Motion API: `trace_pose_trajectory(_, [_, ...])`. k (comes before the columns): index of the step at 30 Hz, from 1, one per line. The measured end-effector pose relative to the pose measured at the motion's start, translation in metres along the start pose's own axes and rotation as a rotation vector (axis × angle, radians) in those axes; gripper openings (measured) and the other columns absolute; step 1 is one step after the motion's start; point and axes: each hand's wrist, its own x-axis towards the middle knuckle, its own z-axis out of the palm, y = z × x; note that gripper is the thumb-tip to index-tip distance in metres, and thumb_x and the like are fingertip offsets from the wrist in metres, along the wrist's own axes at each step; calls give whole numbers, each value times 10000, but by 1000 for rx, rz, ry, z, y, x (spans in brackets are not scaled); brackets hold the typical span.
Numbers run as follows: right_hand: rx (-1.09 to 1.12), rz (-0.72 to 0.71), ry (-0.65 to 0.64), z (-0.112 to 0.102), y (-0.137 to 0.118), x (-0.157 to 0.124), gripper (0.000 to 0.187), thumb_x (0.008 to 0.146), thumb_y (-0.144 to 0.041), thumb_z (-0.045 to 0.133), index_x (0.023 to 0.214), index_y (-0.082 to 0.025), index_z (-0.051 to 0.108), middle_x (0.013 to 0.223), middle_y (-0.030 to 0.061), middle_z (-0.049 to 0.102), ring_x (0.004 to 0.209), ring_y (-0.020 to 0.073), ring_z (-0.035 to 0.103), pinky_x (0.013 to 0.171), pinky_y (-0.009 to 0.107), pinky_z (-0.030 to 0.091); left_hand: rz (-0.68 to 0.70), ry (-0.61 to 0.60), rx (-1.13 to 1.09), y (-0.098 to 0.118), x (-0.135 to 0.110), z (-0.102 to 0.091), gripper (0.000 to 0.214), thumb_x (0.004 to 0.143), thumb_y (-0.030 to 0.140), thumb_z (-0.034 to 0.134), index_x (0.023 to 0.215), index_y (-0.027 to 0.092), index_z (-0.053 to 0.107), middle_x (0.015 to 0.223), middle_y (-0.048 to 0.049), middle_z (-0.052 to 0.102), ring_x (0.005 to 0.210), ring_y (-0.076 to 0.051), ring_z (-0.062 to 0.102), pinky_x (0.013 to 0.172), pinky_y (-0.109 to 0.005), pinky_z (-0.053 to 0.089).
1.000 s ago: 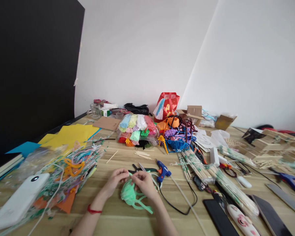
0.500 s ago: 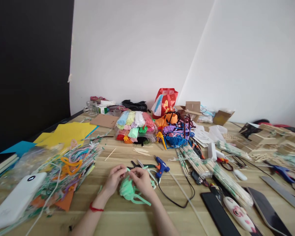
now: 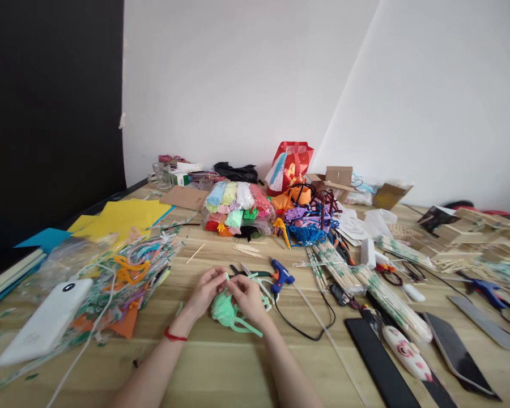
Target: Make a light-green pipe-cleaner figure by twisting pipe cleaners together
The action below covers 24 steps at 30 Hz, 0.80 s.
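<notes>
Both of my hands meet over a mint-green pipe-cleaner piece (image 3: pixel 226 313) that rests on the wooden table (image 3: pixel 221 368). My left hand (image 3: pixel 204 292), with a red string on its wrist, pinches the top of the green piece. My right hand (image 3: pixel 249 296) pinches the same piece from the other side, fingers curled. Loose green stems trail out toward me below the hands. Black scissors (image 3: pixel 242 272) and a blue glue gun (image 3: pixel 281 276) lie just beyond my fingers.
A white power bank (image 3: pixel 46 320) and bagged coloured pipe cleaners (image 3: pixel 131 277) lie at the left. Bundles of bamboo sticks (image 3: pixel 365 289), a black cable (image 3: pixel 310 328), phones (image 3: pixel 454 354) and a pink case (image 3: pixel 406 357) lie at the right. Bags of craft material (image 3: pixel 238 215) sit farther back.
My hands stay pinched on the green piece and have shifted slightly; the view has moved a little, so everything sits marginally higher and to the right.
</notes>
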Motion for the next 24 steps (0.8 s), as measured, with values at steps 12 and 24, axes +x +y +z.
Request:
trace_pose_trajectory(12, [-25, 29, -22, -7, 1, 1, 333, 778, -474, 546, 744, -150, 611, 592, -7, 580, 427, 77, 459, 414, 184, 358, -7, -75, 13, -5, 3, -3, 172, 665, 255, 706, 749, 136, 615, 621, 35, 575, 537, -74, 479, 531, -199, 355])
trace_pose_trajectory(24, [-40, 69, -44, -11, 2, 2, 313, 758, -470, 558, 733, -162, 607, 565, -21, 567, 434, 85, 469, 420, 186, 358, 21, -176, 14, -7, 4, 0, 145, 658, 233, 701, 690, 149, 588, 604, 51, 564, 519, -90, 521, 523, -215, 382])
